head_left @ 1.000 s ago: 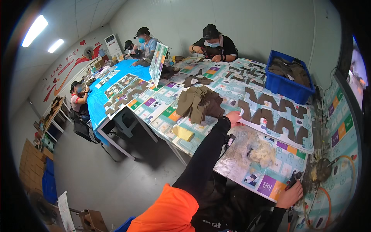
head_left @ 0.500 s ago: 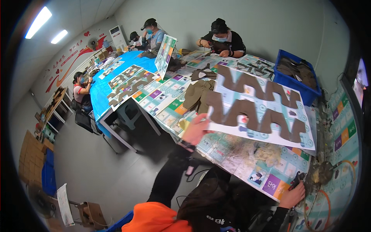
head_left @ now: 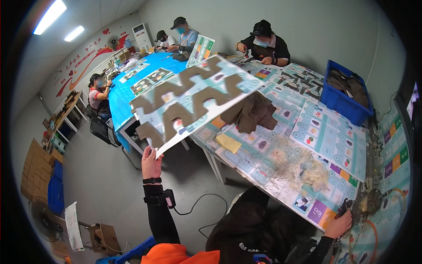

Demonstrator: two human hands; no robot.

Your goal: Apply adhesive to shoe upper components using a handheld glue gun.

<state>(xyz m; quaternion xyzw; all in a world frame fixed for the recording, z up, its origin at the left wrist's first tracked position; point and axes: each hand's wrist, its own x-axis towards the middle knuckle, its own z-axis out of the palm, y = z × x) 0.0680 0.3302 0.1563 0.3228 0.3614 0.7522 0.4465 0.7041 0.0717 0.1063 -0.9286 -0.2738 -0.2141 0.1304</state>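
Note:
My left hand [head_left: 151, 165], raised past the table's left edge, pinches the near corner of a white printed sheet [head_left: 248, 83]. The sheet is tilted and bears two rows of brown, arch-shaped fabric pieces [head_left: 178, 116]. At the table's front right corner my right hand [head_left: 338, 224] is closed around a black spray gun [head_left: 346, 207], only partly visible. On the table, beyond the raised sheet's right end, lies a pile of loose brown fabric pieces [head_left: 255, 112]. A folded yellow cloth or sponge [head_left: 228, 143] rests near the table's left edge.
A blue crate [head_left: 345, 108] of brown pieces stands at the table's back right. Flat printed sheets [head_left: 329, 143] cover the work table [head_left: 281, 176]. Across it a person [head_left: 263, 46] works; others sit along a blue-covered table [head_left: 118, 112]. An orange hose [head_left: 373, 233] hangs at the right.
My left hand has carried the sheet with its brown pieces leftward, off the table's right part, uncovering the pile and printed sheets there. My right hand stays at the corner with the spray gun.

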